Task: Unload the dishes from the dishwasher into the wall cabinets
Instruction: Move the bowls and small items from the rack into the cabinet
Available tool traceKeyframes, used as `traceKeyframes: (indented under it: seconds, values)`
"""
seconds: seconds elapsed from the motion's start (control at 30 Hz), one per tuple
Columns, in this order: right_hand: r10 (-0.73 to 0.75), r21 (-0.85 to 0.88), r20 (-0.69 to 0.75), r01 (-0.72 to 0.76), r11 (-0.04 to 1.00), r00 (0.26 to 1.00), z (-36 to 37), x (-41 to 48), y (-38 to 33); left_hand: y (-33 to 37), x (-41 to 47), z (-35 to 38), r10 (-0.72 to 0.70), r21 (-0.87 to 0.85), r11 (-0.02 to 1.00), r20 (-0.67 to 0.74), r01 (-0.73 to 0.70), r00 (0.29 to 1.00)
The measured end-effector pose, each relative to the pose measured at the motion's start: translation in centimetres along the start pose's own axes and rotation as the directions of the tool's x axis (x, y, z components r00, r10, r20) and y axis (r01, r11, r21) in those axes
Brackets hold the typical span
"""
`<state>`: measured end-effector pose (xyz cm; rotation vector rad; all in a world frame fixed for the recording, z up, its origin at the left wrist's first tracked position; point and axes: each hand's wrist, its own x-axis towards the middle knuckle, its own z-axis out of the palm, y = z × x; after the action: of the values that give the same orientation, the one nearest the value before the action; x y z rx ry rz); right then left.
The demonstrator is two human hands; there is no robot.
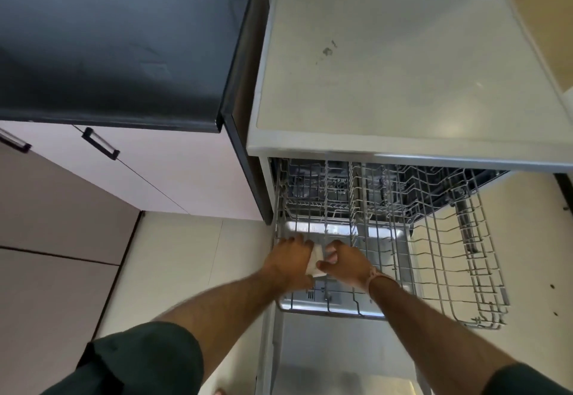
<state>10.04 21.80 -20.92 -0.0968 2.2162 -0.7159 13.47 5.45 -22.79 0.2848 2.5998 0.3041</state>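
The dishwasher [403, 62] stands open below me, its white top facing up. Its upper wire rack [449, 255] is pulled out over the open door [341, 373]. Both my hands meet at the rack's front left part. My left hand [291, 262] and my right hand [347, 262] close around a small white dish [316, 262], probably a cup, which is mostly hidden between them. No other dishes show in the rack's visible part. The lower rack is out of sight.
A black countertop [117, 44] sits to the left over pale cabinet doors with black handles [100, 143]. The light tiled floor [173, 270] lies beside the door. A wooden panel [545, 22] is at the upper right.
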Motion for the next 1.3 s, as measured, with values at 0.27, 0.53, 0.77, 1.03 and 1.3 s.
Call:
traceKeyframes:
  seconds: [0.27,0.53,0.77,1.03,1.3]
  values:
    - [-0.092,0.080,-0.122,0.102,0.992,0.988,-2.0,-5.4,-8.5,-2.0,-7.5,-7.0,-0.065,-0.297,0.955,-0.221,-0.004,0.973]
    - [-0.243,0.137,-0.121,0.259,0.956,0.962,-0.7,-11.2,-23.1,-9.5,-19.4,-15.5,-0.161,-0.416,0.909,-0.408,-0.026,0.899]
    - [-0.404,0.103,-0.145,0.420,0.902,0.903,2.2,-16.5,-38.3,-17.6,-31.2,-23.9,-0.224,-0.397,0.918,-0.507,0.005,0.832]
    - [-0.637,0.049,-0.063,0.640,0.767,0.769,6.3,-22.1,-56.8,-27.4,-46.1,-32.7,-0.330,-0.312,0.937,-0.630,0.159,0.703]
    - [-0.819,0.054,0.036,0.817,0.574,0.573,11.1,-27.9,-75.7,-35.8,-61.9,-41.4,-0.438,-0.295,0.893,-0.742,0.340,0.507]
